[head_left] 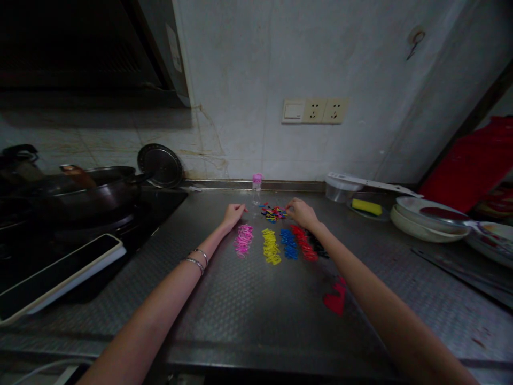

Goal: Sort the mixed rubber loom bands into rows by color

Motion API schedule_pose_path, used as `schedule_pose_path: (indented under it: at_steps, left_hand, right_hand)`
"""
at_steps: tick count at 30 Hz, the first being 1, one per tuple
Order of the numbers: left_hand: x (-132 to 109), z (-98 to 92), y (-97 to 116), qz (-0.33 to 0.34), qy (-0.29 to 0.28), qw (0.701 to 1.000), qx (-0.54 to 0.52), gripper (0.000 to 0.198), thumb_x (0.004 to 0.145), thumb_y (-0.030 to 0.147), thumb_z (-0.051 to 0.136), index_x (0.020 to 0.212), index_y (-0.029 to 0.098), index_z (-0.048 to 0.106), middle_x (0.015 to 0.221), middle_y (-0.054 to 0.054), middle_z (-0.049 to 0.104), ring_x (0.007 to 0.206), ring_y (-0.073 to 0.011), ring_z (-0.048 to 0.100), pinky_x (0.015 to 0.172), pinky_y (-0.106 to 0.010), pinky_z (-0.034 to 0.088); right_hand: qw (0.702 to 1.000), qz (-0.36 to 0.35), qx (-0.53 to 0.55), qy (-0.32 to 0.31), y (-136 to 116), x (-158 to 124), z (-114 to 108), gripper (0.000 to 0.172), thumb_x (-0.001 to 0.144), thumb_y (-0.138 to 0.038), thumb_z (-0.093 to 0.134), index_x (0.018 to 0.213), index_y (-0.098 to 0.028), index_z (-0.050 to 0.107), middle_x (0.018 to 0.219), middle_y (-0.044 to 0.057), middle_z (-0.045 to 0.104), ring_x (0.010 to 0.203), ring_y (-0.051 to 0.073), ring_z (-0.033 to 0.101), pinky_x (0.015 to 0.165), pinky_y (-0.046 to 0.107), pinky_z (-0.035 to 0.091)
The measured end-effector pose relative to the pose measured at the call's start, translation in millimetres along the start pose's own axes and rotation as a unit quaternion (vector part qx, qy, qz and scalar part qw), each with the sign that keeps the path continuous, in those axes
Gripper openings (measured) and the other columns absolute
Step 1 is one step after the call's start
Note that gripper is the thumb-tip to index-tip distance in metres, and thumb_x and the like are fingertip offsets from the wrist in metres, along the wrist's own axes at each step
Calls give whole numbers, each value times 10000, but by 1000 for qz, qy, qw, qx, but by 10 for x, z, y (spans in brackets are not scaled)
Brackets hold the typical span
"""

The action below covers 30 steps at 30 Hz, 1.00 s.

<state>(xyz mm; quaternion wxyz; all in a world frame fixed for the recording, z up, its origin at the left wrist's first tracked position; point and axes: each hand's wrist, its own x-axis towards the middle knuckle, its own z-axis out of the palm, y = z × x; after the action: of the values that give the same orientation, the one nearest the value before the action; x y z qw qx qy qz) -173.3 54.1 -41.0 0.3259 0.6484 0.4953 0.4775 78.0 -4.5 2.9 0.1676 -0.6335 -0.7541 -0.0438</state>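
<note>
On the metal counter (236,310), the left hand (232,215) and the right hand (302,213) both keep a narrow shape; whether they pinch something, I cannot tell. Nearer to the person lie pink pieces (243,240), yellow pieces (271,247), blue pieces (289,244), red pieces (304,243) and black pieces (318,246), grouped by colour. The mixed pile (274,214) of small pieces lies between the hands, just beside the right one. Behind stands a pink-capped bottle (257,182).

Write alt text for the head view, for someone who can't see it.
A person's right hand is at the edge of a mixed pile of small colourful pieces on a metal counter, the left hand to its left. Nearer lie pink pieces, yellow pieces, blue pieces, red pieces and partly hidden black pieces; a pink-capped container stands behind.
</note>
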Motion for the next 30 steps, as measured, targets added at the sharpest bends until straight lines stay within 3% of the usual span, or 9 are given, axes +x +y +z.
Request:
schedule_pose_path:
  at_steps: [10,16,21,30]
  left_hand:
    - [-24,-16,35,16,1,1000,0,328,725,359,462,618,104,640,417,36,400,426,-79,341,458,-211,244]
    - [-35,-33,43,20,0,1000,2,327,719,357,455,626,101,637,425,38,397,436,-82,347,460,-213,243]
    - [-25,-32,18,27,8,1000,-4,324,711,354,451,614,103,632,424,39,397,435,-82,345,465,-214,244]
    - [9,-9,-23,8,12,999,29,314,699,340,454,623,101,644,423,34,415,433,-84,355,464,-207,246]
  right_hand:
    - [976,-210,49,-13,-940,-229,33,178,818,-205,493,902,-176,648,990,66,565,963,159,498,823,243,385]
    - [965,-260,10,-18,-1159,-307,74,209,836,-180,454,852,-156,661,968,83,574,923,173,492,774,255,394]
    - [966,-257,26,-4,-947,-330,-26,210,845,-191,456,894,-165,659,978,80,567,950,168,474,826,271,381]
    - [991,-102,63,61,-9,-527,-248,232,822,-190,464,954,-177,654,987,73,581,942,173,487,842,272,384]
